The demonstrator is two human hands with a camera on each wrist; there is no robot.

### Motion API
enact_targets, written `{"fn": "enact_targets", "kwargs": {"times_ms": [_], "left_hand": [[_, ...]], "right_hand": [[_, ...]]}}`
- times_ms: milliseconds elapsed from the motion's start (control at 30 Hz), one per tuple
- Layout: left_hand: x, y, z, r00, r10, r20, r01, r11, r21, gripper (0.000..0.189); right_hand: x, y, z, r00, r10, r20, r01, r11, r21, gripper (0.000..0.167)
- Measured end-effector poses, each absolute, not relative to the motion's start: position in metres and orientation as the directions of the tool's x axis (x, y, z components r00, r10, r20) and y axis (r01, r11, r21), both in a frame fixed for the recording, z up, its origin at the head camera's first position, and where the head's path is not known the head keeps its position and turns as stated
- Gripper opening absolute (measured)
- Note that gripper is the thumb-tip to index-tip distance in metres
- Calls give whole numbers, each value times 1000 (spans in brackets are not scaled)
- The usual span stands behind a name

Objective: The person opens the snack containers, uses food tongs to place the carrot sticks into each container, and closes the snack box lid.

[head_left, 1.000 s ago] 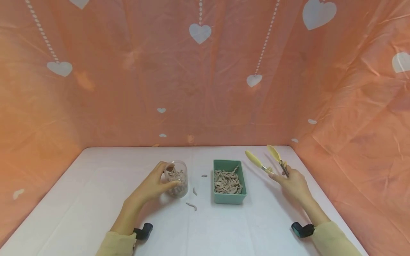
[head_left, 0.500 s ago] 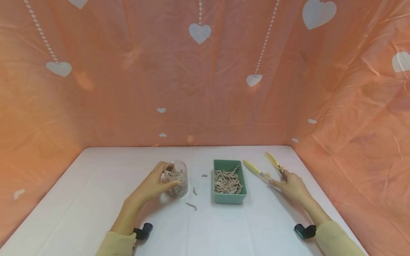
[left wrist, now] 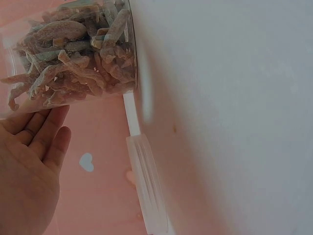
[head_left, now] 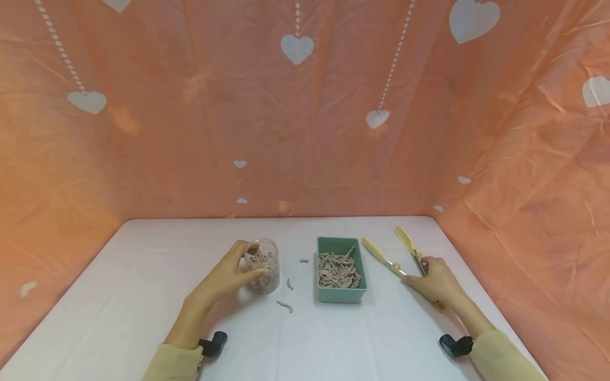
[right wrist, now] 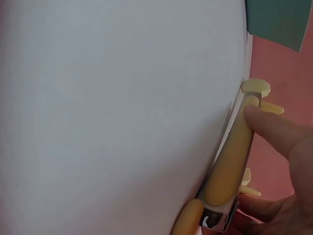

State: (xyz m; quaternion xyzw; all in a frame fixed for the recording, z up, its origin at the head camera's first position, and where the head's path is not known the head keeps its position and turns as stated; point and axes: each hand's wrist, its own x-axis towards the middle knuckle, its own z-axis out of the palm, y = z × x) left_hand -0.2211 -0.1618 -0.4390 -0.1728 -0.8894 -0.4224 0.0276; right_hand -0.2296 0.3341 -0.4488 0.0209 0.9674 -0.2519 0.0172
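In the head view my left hand (head_left: 233, 272) grips a clear plastic jar (head_left: 269, 286) standing upright on the white table, thumb in front and fingers behind. Thin, twisted grey-brown dried pieces (left wrist: 73, 54) fill much of it. On the right, a pair of yellow-tipped tongs (head_left: 377, 251) lies at table level with its arms spread. My right hand (head_left: 438, 280) holds the tongs between thumb and fingers, as the right wrist view shows too. Between the hands sits a green rectangular box (head_left: 340, 296), holding a heap of the same dried pieces (head_left: 338, 271).
Three loose pieces lie on the table (head_left: 314, 344) between jar and box, the nearest piece (head_left: 285, 307) being the longest. A clear round lid (left wrist: 147, 186) shows past the jar in the left wrist view. An orange cloth with hearts (head_left: 305, 132) encloses the back and sides.
My right hand has lowered the tongs onto the table; their tips have come down, and the hand has shifted slightly along the handles. The left hand and jar stay put.
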Motion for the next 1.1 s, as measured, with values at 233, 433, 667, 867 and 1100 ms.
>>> {"fn": "enact_targets", "kwargs": {"times_ms": [233,433,667,867,1100], "left_hand": [[-221,-162,-439,-940,283,191,328,588,739,62],[-221,-161,-438,-942,285,178,318,583,748,64],[-221,-161,-438,-941,288,177,320,588,743,65],[-221,-160,-438,-942,287,171,318,611,725,70],[-222,-161,-439,-944,285,163,309,605,734,73]], "right_hand": [[-231,337,-446,-999,15,-34,30,874,-485,89],[-226,329,-434,-997,30,66,-13,824,-566,82],[-218,291,-414,-968,47,245,-137,721,-679,68],[-221,254,-407,-937,22,349,-255,640,-725,61],[-225,215,-406,-906,-39,421,-371,551,-748,58]]}}
